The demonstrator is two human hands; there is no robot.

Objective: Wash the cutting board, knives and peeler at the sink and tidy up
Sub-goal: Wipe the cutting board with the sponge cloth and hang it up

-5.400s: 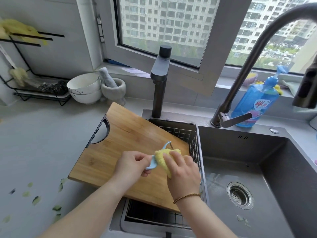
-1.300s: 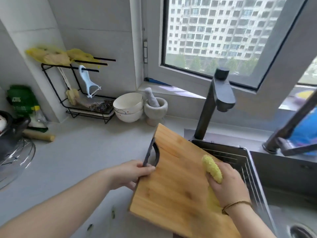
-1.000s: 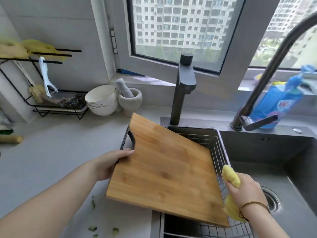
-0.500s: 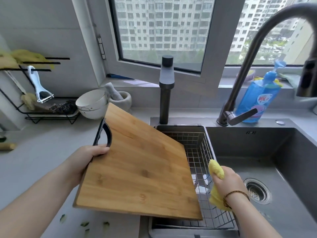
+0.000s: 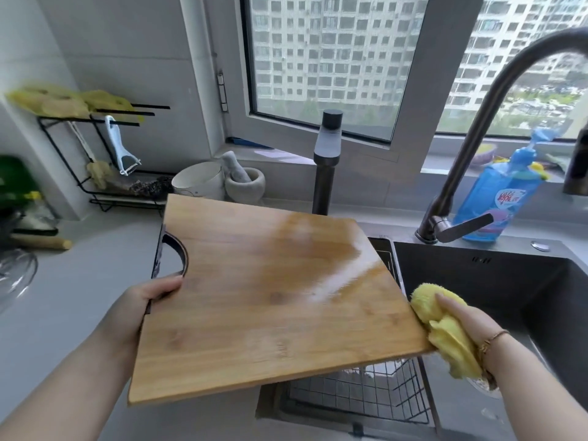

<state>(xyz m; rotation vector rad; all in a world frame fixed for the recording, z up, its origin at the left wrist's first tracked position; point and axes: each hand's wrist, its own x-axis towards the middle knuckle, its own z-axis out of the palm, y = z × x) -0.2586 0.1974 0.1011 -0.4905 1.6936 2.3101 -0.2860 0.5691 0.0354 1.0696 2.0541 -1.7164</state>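
Two hands work a bamboo cutting board [image 5: 270, 297] at mid-frame, holding it tilted above the wire basket [image 5: 366, 393] at lower centre, beside the sink [image 5: 477, 275] at right. The left hand [image 5: 149, 300] grips the board's left edge just below its dark cut-out handle, thumb on the top face. The right hand [image 5: 467, 326], at lower right, clutches a yellow cloth [image 5: 445, 332] against the board's right edge. A wet sheen across the board's upper right suggests a slick surface. The board looks stiff and fairly heavy for one hand, so the handle cut-out, with a second hand steadying the opposite edge, seems the surest purchase. A pale peeler [image 5: 119, 144] hangs from the rack [image 5: 149, 107] at upper left. No knives are in view.
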